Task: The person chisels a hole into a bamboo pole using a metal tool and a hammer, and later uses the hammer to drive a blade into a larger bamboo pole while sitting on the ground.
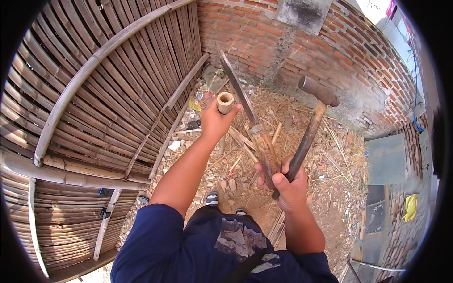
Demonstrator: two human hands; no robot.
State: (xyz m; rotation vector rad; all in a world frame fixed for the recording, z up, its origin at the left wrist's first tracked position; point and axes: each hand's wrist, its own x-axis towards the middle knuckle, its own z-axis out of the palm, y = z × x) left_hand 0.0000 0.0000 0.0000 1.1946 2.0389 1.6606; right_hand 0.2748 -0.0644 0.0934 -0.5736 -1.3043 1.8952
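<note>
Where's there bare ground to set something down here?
The barest patch seems the brown soil between the footwear, stones on its left and, in this view, the right hand holding the hammer and long blade. Ahead, toward the brick wall, straw and bamboo splints crowd the ground.

The bamboo tube in my left hand looks smooth and matt. In my right hand, the knife has a dull metal blade, the hammer a rough metal head. My shirt is matt cloth, the far wall rough brick.
</note>
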